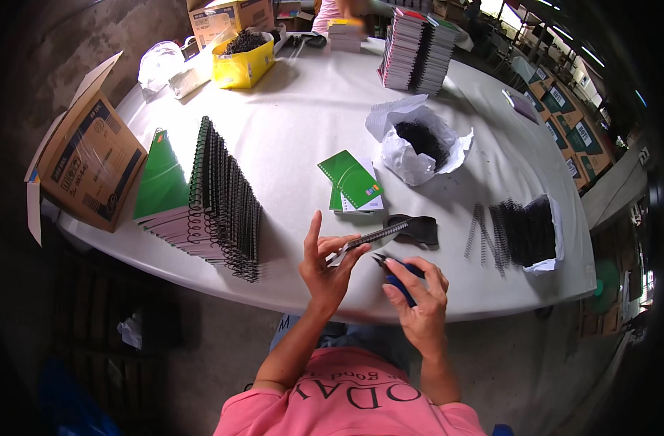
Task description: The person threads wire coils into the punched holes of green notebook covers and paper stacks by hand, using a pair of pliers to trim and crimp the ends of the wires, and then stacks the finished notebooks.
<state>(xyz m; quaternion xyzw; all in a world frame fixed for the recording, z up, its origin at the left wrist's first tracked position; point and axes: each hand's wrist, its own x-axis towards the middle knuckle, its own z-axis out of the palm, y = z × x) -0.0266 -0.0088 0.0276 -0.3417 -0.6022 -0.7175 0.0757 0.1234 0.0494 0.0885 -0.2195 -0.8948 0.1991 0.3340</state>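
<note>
Near the table's front edge, my left hand grips a small notebook by its cover, its black spiral coil facing up and to the right. The index finger points upward, and the other fingers and thumb pinch the notebook. Blue-handled pliers are held in my right hand. Their dark jaws sit close to the notebook's coil end; contact cannot be made out. Just beyond lies a short stack of small green-covered notebooks with punched edges. A dark object, its kind unclear, lies behind the coil.
Large spiral notebooks stand stacked at left, beside an open cardboard box. Black coils fill a white paper wrap and spread at right. Farther back are a yellow container, tall notebook stacks and a person in pink.
</note>
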